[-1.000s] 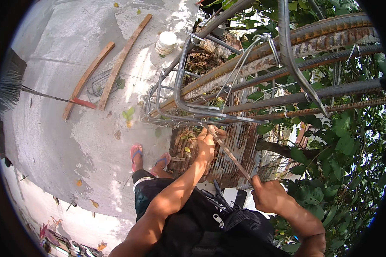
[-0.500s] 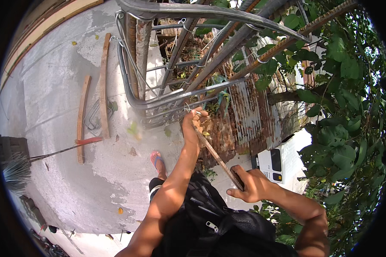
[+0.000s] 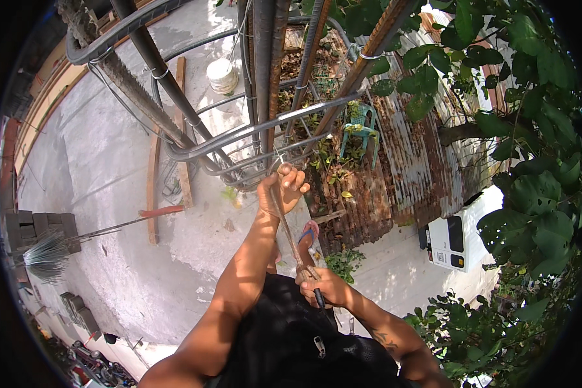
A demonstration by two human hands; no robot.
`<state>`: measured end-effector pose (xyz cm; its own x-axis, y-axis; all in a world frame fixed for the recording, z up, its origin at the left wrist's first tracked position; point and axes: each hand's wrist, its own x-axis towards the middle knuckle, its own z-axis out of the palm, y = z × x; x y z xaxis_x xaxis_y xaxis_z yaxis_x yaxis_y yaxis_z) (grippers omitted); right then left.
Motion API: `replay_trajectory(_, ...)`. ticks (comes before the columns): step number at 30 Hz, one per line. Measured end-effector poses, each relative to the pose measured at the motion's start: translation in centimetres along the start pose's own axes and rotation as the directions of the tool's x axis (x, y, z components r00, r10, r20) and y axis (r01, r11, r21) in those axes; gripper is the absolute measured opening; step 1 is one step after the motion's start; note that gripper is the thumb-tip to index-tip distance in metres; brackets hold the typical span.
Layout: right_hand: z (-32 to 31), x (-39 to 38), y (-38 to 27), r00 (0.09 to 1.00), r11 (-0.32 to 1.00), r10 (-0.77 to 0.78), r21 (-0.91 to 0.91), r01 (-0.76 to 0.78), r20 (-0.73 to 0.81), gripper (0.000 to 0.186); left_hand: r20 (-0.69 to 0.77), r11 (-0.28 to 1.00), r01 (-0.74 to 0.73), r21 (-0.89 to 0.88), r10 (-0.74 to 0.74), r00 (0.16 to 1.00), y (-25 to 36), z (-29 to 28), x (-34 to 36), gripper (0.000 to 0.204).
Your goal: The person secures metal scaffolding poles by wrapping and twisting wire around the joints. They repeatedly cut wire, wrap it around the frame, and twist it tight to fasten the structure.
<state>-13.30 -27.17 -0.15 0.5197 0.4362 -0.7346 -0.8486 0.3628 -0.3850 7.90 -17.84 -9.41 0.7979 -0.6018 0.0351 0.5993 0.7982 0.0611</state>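
A cage of rusty rebar (image 3: pixel 263 71) with bent grey stirrups (image 3: pixel 265 131) rises in front of me. Its bars are bound at crossings with thin tie wire. At the lowest stirrups my left hand (image 3: pixel 282 189) is closed, thumb and fingers pinching a short tie wire (image 3: pixel 279 157). Close to my body, my right hand (image 3: pixel 326 287) is wrapped round the dark-ended lower part of a long rusty metal rod (image 3: pixel 287 231). The rod slants up to my left palm, where its far tip is hidden.
Wooden strips (image 3: pixel 152 187) and a red-handled tool (image 3: pixel 161 211) lie on concrete at left, near a wire bundle (image 3: pixel 46 258). A white bucket (image 3: pixel 222 76) stands behind the cage. Rusty roofing sheets (image 3: pixel 394 187), a green chair (image 3: pixel 361 132), leaves (image 3: pixel 524 194) and a white vehicle (image 3: pixel 456 236) are at right.
My view has shifted, bringing the bucket and chair into sight. My right hand has come down and left, closer to my body, and the rod now stands steeper. My left hand stays by the stirrups.
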Motion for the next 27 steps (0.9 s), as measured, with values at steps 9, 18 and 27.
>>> replay_trajectory(9,1.8,1.2,0.8,0.753,0.646,-0.565,-0.749,0.149,-0.337,0.018,-0.317,0.692,0.206,0.692,0.035,0.948,4.3,1.1,0.3,0.06)
replay_trajectory(18,1.6,-5.3,-3.9,0.996,0.959,-0.076,0.272,0.084,-0.04,0.02,-0.479,0.732,0.234,0.64,0.142,0.866,3.1,4.6,0.5,0.056)
replay_trajectory(27,4.4,-6.3,-3.6,0.601,0.501,-0.716,-0.861,0.089,-0.354,0.043,-0.217,0.795,0.092,0.6,0.05,0.975,1.5,3.6,1.0,0.091)
